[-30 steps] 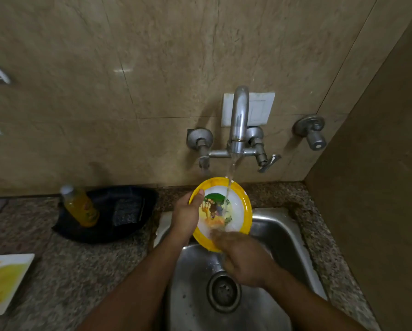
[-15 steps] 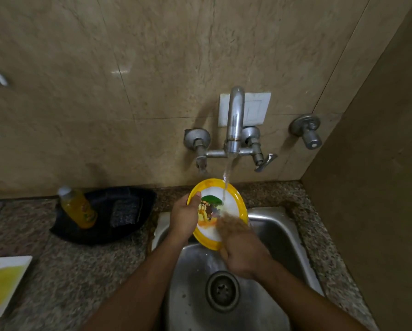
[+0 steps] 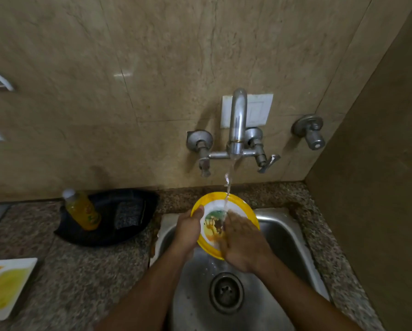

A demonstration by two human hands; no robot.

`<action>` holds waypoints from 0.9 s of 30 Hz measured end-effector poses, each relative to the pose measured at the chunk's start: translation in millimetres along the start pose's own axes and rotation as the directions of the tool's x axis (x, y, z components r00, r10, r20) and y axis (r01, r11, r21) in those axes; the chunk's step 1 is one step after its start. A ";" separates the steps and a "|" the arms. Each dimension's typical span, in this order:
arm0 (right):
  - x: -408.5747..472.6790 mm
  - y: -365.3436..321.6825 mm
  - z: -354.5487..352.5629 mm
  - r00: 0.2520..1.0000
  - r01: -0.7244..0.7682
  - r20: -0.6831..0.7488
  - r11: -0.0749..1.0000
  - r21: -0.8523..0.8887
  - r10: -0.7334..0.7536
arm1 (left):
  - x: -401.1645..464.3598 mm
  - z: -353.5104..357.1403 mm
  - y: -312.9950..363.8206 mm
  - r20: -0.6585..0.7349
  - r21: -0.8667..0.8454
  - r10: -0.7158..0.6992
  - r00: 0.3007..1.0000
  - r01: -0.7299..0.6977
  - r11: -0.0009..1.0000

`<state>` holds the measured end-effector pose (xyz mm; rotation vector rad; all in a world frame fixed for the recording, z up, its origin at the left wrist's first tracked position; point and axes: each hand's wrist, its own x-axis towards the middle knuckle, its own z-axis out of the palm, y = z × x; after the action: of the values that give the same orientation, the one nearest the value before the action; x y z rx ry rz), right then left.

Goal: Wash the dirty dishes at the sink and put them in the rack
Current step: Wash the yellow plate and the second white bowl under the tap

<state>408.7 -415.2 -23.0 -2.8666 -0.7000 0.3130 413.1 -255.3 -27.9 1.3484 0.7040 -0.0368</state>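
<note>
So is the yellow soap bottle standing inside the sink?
No, the yellow soap bottle leans in a black tray on the counter, left of the steel sink.

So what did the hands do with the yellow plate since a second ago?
The right hand slid up from the bottom edge of the yellow plate onto its picture, fingers flat, rubbing under the water. The left hand kept gripping the plate's left rim, thumb in front. The plate stayed tilted over the sink and the tap kept running.
</note>
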 end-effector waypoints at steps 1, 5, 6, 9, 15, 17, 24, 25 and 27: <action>3.3 -7.6 -1.2 0.996 -0.034 0.087 0.999 0.022 0.032 | -0.3 3.3 0.0 0.023 0.009 -0.013 1.000 0.013 1.000; 0.9 -13.3 -9.4 0.970 0.120 0.207 0.991 0.061 -0.130 | 1.3 3.1 -6.1 0.092 0.038 -0.071 0.993 0.067 0.997; -2.0 -4.9 -14.2 0.965 0.155 0.204 0.986 0.056 -0.163 | -1.9 1.7 -8.4 0.103 0.027 -0.097 0.990 0.094 0.995; -6.5 11.8 -24.3 0.983 0.146 0.125 0.987 -0.068 -0.137 | -8.6 3.4 -13.0 0.143 -0.016 -0.139 0.980 0.143 0.990; -26.2 31.1 -42.1 0.937 0.120 -0.346 0.972 0.200 -0.044 | -14.6 8.5 4.7 0.298 -0.012 -0.083 0.951 0.091 0.996; -30.7 52.0 -43.9 0.822 -0.058 -0.531 0.959 0.279 0.204 | -17.4 9.5 4.4 0.386 -0.049 -0.064 0.920 0.090 0.995; -28.7 75.3 -32.9 0.900 -0.212 -0.068 0.568 0.795 0.431 | -22.1 30.4 6.8 0.422 -0.083 -0.160 0.892 0.213 0.973; -31.4 77.6 -30.2 0.896 -0.205 -0.088 0.582 0.787 0.435 | -22.7 32.2 6.1 0.412 -0.096 -0.179 0.894 0.238 0.967; -34.8 79.5 -25.0 0.870 -0.216 -0.119 0.586 0.781 0.479 | -25.4 35.7 2.8 0.352 -0.092 -0.180 0.919 0.225 0.970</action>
<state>419.1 -504.1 -10.6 -2.1180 0.1024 0.1243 409.8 -295.9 -11.4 1.1017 0.5374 -0.3779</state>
